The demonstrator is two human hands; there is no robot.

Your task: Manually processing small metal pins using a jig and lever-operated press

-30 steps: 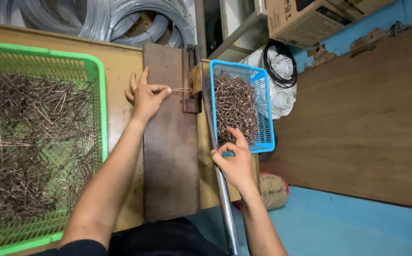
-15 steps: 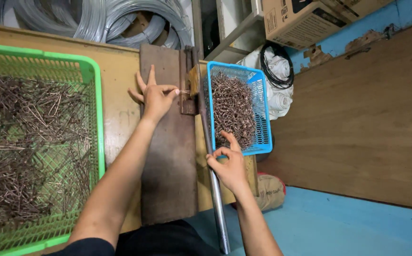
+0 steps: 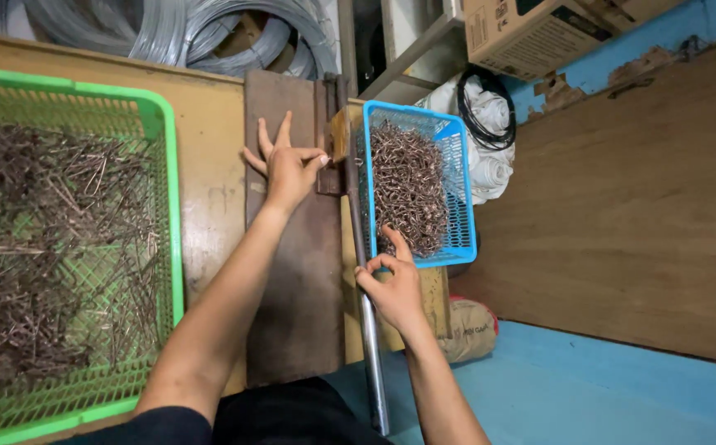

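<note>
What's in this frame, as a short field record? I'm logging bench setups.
left hand: fingertips pinched at the small bending jig on the metal plate
right hand: grips the long lever bar
blue basket: bent wire pieces
green basket: straight wire pieces
behind: wire coils
</note>
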